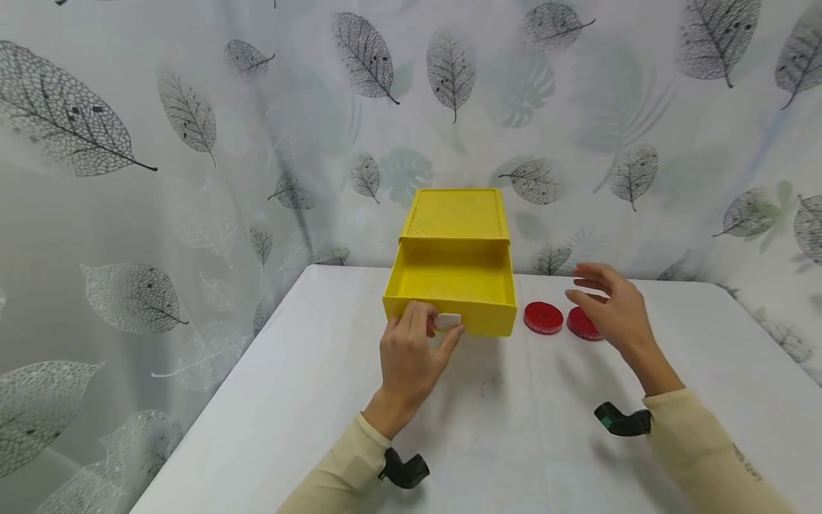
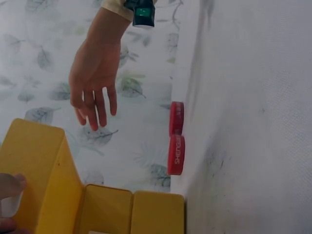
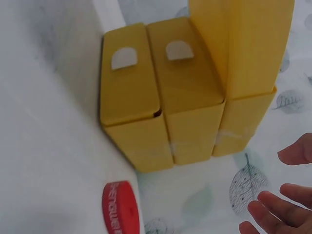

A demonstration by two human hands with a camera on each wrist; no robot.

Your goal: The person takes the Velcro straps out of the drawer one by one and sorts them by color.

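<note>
A yellow drawer unit has its top drawer pulled well out, its inside bare. My left hand pinches the white pull tab on that drawer's front, thumb below and fingers curled above; in the left wrist view only its fingertips show at the edge. To the right of the drawer, my right hand hovers in the air, fingers loosely bent and holding nothing. Beneath it on the table lie two flat red rolls with white lettering, one partly hidden behind that hand.
Two lower drawers with white tabs are closed under the pulled-out one. The unit stands on a white-covered table, near a leaf-patterned curtain at the back and left. A dark wrist device sits at each cuff.
</note>
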